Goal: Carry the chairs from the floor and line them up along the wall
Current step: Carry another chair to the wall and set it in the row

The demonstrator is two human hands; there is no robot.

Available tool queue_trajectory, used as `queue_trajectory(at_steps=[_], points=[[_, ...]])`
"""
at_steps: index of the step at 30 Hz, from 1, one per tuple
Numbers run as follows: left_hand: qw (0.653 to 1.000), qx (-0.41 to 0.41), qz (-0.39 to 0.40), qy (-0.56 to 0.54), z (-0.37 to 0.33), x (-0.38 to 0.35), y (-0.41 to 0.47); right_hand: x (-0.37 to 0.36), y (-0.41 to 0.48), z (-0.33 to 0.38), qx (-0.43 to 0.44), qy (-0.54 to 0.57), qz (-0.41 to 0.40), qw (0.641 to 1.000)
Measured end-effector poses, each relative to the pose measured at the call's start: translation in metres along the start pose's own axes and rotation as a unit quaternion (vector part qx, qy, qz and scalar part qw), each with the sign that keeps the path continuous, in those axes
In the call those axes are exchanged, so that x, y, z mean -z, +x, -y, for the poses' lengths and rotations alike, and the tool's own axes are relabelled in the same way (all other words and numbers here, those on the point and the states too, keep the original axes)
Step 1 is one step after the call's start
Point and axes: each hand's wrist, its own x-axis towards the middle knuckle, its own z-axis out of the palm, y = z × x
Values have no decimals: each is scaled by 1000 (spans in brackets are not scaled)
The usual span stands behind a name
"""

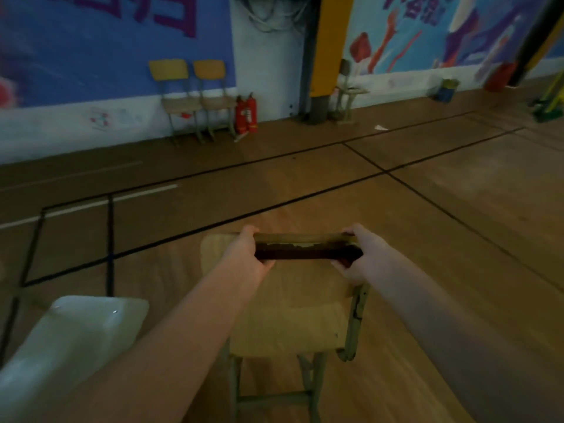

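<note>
A wooden chair [293,325] with a worn green metal frame is in front of me, its backrest nearest me and its seat below. My left hand [248,254] grips the left end of the backrest's top edge, and my right hand [358,257] grips the right end. Two matching yellow-backed chairs, one [175,87] on the left and one [213,90] on the right, stand side by side against the far wall. Another chair [346,87] stands by the wall behind a pillar.
Two red fire extinguishers [245,112] stand right of the wall chairs. A yellow and grey pillar [325,62] rises at the wall. A pale plastic object [76,334] sits low at my left. A blue bin [445,90] and cleaning tools [549,108] are far right.
</note>
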Motion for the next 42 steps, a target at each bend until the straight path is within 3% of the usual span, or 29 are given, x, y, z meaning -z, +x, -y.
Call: queue_trajectory(at_steps=[13, 24, 33, 42], points=[[979, -46, -142, -137, -169, -9, 98, -231, 87, 20, -80, -115, 116, 983], [958, -50, -161, -231, -289, -8, 191, -382, 138, 22, -97, -143, 165, 971], [956, 11, -175, -237, -409, -23, 295, -526, 198, 35, -101, -154, 126, 975], [964, -1, -182, -195, -503, -62, 385, -636, 263, 61, -105, -129, 106, 980]])
